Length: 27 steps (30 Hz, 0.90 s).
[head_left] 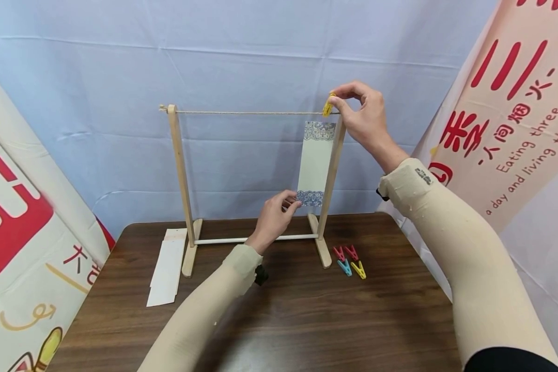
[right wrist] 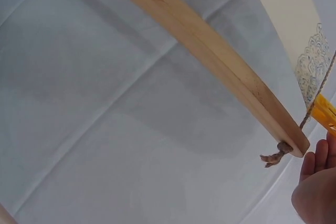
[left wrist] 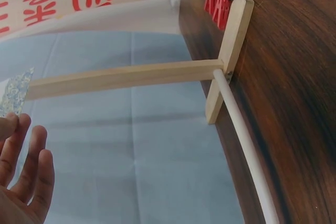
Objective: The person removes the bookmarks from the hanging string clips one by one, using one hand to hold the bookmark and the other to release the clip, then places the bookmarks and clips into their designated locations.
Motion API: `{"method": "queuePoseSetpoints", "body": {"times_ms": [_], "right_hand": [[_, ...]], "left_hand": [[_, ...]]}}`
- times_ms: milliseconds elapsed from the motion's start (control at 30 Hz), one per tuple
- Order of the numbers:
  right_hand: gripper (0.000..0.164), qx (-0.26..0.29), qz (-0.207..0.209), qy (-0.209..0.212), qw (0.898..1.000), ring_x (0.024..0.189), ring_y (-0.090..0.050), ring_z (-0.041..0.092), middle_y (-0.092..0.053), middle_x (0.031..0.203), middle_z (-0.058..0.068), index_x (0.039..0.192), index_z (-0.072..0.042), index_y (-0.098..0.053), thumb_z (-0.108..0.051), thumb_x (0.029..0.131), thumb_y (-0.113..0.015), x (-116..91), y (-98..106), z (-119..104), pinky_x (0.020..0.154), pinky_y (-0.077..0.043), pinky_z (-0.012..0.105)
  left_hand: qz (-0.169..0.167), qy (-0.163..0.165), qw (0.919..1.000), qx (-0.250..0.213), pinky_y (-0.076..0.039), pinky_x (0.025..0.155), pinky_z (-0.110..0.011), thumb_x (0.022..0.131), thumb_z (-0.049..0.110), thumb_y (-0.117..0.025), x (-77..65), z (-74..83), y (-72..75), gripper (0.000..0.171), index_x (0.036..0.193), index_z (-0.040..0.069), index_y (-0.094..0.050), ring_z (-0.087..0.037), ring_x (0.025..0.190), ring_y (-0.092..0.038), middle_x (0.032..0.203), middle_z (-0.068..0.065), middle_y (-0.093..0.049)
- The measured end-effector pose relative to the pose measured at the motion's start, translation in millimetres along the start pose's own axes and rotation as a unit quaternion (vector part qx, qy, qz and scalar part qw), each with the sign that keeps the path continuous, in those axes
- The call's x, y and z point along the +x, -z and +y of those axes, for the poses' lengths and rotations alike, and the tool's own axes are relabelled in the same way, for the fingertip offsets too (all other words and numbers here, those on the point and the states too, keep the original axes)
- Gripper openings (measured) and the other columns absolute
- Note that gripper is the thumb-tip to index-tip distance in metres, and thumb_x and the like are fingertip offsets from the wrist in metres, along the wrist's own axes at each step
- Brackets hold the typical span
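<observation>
A tall white paper card (head_left: 315, 164) with blue lace-like patterned ends is upright just below the rope (head_left: 246, 112), close to the right post of a wooden rack (head_left: 337, 155). My left hand (head_left: 274, 216) pinches the card's lower left corner between thumb and index finger; its other fingers are spread loosely in the left wrist view. At the rope's right end, my right hand (head_left: 363, 114) pinches a yellow clothespin (head_left: 327, 106) between thumb and fingertips. In the right wrist view the clothespin (right wrist: 324, 113) meets the rope right by the card's patterned top end.
Two red clothespins (head_left: 345, 252), a blue clothespin (head_left: 344, 267) and another yellow clothespin (head_left: 359, 269) lie right of the rack's foot. White cards (head_left: 166, 268) are stacked left of the rack on the brown table (head_left: 307, 320). A white rod (head_left: 223, 241) joins the posts low down.
</observation>
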State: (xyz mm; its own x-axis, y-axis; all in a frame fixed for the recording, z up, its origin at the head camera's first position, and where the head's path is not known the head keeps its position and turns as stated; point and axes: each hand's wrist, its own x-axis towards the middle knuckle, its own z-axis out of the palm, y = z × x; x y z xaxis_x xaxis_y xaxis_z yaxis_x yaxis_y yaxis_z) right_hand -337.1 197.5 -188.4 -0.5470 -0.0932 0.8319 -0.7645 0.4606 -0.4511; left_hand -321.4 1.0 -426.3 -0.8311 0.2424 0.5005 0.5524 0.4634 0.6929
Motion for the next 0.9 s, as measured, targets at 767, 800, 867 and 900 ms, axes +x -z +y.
{"method": "queuePoseSetpoints", "body": {"times_ms": [767, 800, 867, 900], "right_hand": [[0.013, 0.012, 0.009, 0.038, 0.999, 0.097, -0.064, 0.004, -0.073, 0.106, 0.027, 0.107, 0.014, -0.074, 0.005, 0.097, -0.076, -6, 1, 1, 0.100, -0.050, 0.026], [0.013, 0.012, 0.008, 0.039, 0.999, 0.098, -0.064, 0.004, -0.073, 0.106, 0.027, 0.107, 0.013, -0.074, 0.005, 0.098, -0.076, -6, 1, 1, 0.100, -0.050, 0.027], [0.014, 0.013, 0.007, 0.037, 0.999, 0.098, -0.064, 0.004, -0.072, 0.106, 0.027, 0.108, 0.013, -0.074, 0.004, 0.098, -0.076, -7, 1, 2, 0.101, -0.050, 0.028], [0.014, 0.013, 0.007, 0.035, 0.999, 0.098, -0.064, 0.004, -0.072, 0.106, 0.026, 0.108, 0.013, -0.074, 0.004, 0.098, -0.076, -7, 1, 2, 0.101, -0.050, 0.028]], "left_hand": [[0.007, 0.006, 0.9999, -0.005, -0.060, 0.085, -0.036, 0.108, 0.024, -0.069, -12.4, -11.3, 4.2, 0.028, 0.131, 0.009, -0.071, -0.018, 0.094, -0.072, 0.110, -0.005, -0.077], [0.008, 0.006, 0.9999, -0.004, -0.060, 0.085, -0.036, 0.108, 0.024, -0.069, -12.8, -12.0, 4.2, 0.028, 0.131, 0.009, -0.071, -0.018, 0.094, -0.072, 0.110, -0.005, -0.077], [0.010, 0.006, 0.9999, -0.002, -0.060, 0.085, -0.036, 0.108, 0.025, -0.069, -13.6, -13.4, 4.1, 0.027, 0.130, 0.009, -0.072, -0.018, 0.093, -0.072, 0.110, -0.005, -0.077], [0.012, 0.006, 0.9999, -0.003, -0.060, 0.085, -0.036, 0.108, 0.025, -0.070, -14.1, -13.8, 4.2, 0.027, 0.130, 0.009, -0.072, -0.018, 0.093, -0.073, 0.109, -0.005, -0.077]]}}
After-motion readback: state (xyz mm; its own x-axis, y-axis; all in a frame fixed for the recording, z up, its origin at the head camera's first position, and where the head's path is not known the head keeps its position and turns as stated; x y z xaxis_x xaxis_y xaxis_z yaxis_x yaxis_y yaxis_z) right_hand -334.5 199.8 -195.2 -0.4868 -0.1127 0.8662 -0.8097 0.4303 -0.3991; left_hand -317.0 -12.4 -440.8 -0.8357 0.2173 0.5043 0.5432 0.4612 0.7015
